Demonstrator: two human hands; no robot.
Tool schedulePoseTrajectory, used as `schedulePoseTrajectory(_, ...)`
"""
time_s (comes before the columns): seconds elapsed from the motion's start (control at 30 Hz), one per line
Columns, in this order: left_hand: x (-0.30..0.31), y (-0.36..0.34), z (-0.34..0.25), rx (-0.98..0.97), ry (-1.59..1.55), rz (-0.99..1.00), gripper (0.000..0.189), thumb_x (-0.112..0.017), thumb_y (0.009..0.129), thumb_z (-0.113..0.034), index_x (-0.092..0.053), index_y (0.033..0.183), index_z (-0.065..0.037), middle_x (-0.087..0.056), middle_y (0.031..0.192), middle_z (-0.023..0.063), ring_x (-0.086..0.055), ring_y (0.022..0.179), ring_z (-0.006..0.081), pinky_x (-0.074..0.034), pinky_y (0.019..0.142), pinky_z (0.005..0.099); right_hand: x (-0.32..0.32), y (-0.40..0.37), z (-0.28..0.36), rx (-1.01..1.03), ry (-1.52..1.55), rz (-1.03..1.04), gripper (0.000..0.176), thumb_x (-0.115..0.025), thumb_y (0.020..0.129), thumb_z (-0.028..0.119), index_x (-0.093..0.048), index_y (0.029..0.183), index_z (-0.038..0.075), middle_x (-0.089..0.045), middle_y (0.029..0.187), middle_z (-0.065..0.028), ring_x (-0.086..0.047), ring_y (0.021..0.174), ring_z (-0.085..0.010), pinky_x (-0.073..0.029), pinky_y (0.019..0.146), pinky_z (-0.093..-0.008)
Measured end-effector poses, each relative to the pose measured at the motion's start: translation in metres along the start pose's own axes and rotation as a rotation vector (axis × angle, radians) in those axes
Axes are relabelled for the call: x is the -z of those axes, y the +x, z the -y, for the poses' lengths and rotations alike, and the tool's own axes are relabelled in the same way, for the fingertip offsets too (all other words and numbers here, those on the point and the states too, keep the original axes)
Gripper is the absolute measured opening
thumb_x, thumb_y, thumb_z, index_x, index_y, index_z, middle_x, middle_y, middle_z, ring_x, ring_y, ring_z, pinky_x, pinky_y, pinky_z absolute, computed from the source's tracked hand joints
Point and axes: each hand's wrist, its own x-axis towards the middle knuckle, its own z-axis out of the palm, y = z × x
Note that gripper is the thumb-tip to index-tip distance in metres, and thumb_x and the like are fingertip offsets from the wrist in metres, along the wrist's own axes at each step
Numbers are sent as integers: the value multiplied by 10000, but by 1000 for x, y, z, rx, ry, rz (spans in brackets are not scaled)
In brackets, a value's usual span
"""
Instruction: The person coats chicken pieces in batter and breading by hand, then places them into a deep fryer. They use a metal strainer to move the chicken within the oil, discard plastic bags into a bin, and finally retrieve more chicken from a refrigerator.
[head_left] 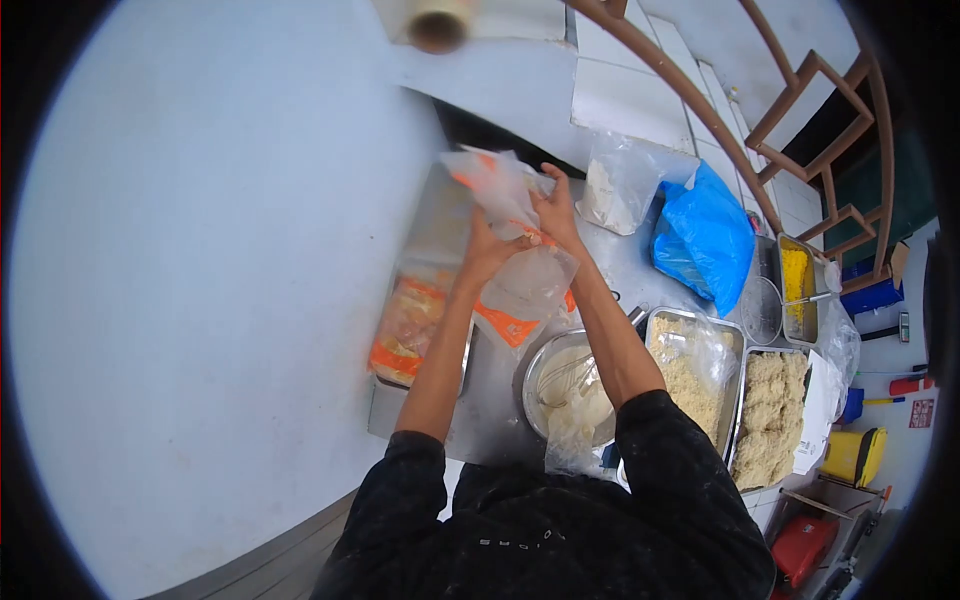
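Observation:
A clear plastic bag with orange print (pixel 525 280) hangs between my two hands over the metal table. My left hand (pixel 490 248) is closed on its near left side, the thumb pointing across to the right. On the other side my right hand (pixel 556 212) grips the bag higher up, with its fingertips bent round the plastic. The bag's upper end (pixel 490 180) stands up crumpled beyond the hands. Below my left forearm lies a tray (pixel 425 383) holding orange-printed packages (pixel 410 320). Close to my right forearm is a metal bowl (pixel 528 395) of pale cream-coloured mix with a whisk (pixel 572 378) in it.
Trays of pale crumbs (pixel 690 395) and a clumpy crumb mass (pixel 770 410) stand at the right. Behind are a blue plastic bag (pixel 705 240), a clear bag of white powder (pixel 612 190) and a container of yellow bits (pixel 795 275). A brown metal railing (pixel 690 85) curves overhead.

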Motion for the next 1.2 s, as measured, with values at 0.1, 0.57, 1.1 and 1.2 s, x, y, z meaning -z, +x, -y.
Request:
schedulePoseTrajectory(0.1,10,-11,-37,-101,-157,-65,846,-789,576,-209,-288,1220,17,-389,1206,167,-427,1107,255,-420,864,337,-21,-20,38,-62,-97,131,534,-566,808,208,-309,1235,18,-542,983,-145,-552,879,-216,-468,739,-319)
schedulePoseTrajectory(0.57,78,-119,-91,-156,-406,-305,437,-661,754,-113,-481,1138,-8,-545,1075,69,-522,972,173,-416,849,308,-76,-125,212,-12,-645,790,615,-310,867,522,-379,1288,79,-398,1292,-126,-376,1176,-232,-257,1000,-340)
schedulePoseTrajectory(1.1,-170,-308,-183,-111,-902,253,441,-619,791,-113,-434,1183,-30,-501,1137,65,-478,1052,187,-392,914,324,142,-445,355,189,-1139,226,673,-342,822,581,-583,999,-22,-501,1030,-237,-487,963,-362,-360,874,-408)
schedulePoseTrajectory(1.2,-268,-379,-200,-42,-925,443,437,-618,791,-112,-437,1180,-31,-504,1132,64,-480,1049,185,-392,913,321,208,-546,380,91,-1171,114,700,-352,812,593,-556,1014,-46,-499,1017,-246,-499,940,-364,-372,859,-407)
